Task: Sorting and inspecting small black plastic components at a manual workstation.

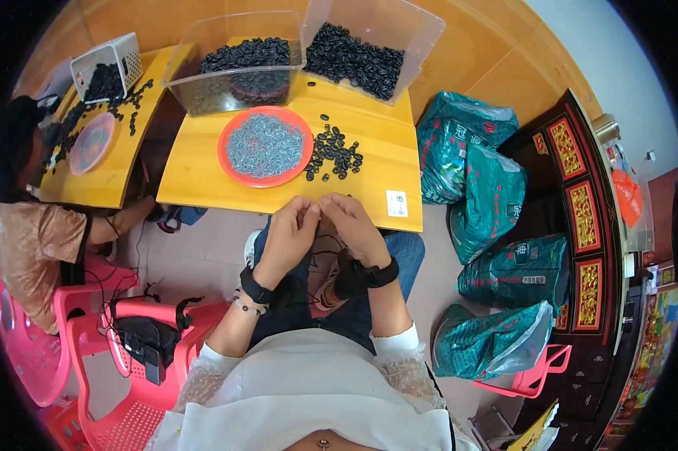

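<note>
My left hand [289,231] and my right hand [355,228] meet just off the near edge of the yellow table [203,169], above my lap. Fingers and thumbs of both are pinched together tip to tip; whatever is between them is too small or hidden to make out. Beyond my hands a round orange-red plate [230,163] holds a heap of small silvery metal pieces [265,145]. To the right of the plate, small black oval pieces [336,154] lie loose on the wood.
Two clear plastic bins [241,94] [421,37] of black pieces stand at the table's far side. A white label [397,204] is near the right corner. Green sacks [489,195] line the right. At left, another person [45,233] sits by a second table [128,177]; pink chairs [139,391] stand nearby.
</note>
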Demonstrator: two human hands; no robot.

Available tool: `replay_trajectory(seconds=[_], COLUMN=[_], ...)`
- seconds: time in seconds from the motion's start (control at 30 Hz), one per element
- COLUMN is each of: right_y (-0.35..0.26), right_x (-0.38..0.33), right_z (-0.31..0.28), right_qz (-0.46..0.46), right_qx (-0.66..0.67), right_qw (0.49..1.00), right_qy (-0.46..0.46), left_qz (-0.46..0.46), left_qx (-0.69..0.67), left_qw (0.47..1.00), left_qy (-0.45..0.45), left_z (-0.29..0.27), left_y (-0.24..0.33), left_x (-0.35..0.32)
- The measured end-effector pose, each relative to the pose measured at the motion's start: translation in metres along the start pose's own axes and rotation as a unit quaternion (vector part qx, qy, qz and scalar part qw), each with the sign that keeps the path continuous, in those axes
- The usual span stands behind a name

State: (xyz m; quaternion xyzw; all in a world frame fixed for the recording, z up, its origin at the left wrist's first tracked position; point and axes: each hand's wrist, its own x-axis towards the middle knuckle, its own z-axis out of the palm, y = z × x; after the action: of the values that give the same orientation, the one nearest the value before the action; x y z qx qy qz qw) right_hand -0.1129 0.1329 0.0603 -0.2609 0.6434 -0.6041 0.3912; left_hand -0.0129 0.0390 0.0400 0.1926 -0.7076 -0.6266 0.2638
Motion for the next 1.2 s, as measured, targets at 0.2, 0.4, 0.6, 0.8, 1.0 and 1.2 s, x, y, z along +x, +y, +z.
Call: replay_trajectory(seconds=[0.2, 0.4, 0.6, 0.8, 1.0, 1.2], right_y=[-0.005, -0.02, -0.022, -0.021, -0.024, -0.025], right_x=[0.004, -0.004, -0.015, -0.024, -0.031, -0.034], right_z=[0.007, 0.012, 0.007, -0.001, 0.005, 0.01], right_qz=[-0.052, -0.129, -0.165, -0.241, -0.294, -0.303], right_qx=[-0.08, -0.174, -0.214, -0.305, -0.393, -0.448], right_qw=[0.995, 0.975, 0.962, 0.918, 0.861, 0.826], right_qy=[0.009, 0.049, 0.047, 0.082, 0.133, 0.157], left_qz=[-0.119, -0.102, -0.16, -0.261, -0.279, -0.286], left_qx=[-0.231, -0.281, -0.331, -0.395, -0.409, -0.457], left_qw=[0.965, 0.954, 0.925, 0.869, 0.864, 0.842], left_qy=[-0.045, -0.03, -0.099, -0.146, -0.091, -0.01], left_z=[-0.006, -0.002, -0.01, -0.013, 0.001, 0.011], left_y=[0.002, 0.003, 0.007, 0.009, 0.01, 0.014], left_x=[0.003, 0.002, 0.003, 0.005, 0.001, -0.007])
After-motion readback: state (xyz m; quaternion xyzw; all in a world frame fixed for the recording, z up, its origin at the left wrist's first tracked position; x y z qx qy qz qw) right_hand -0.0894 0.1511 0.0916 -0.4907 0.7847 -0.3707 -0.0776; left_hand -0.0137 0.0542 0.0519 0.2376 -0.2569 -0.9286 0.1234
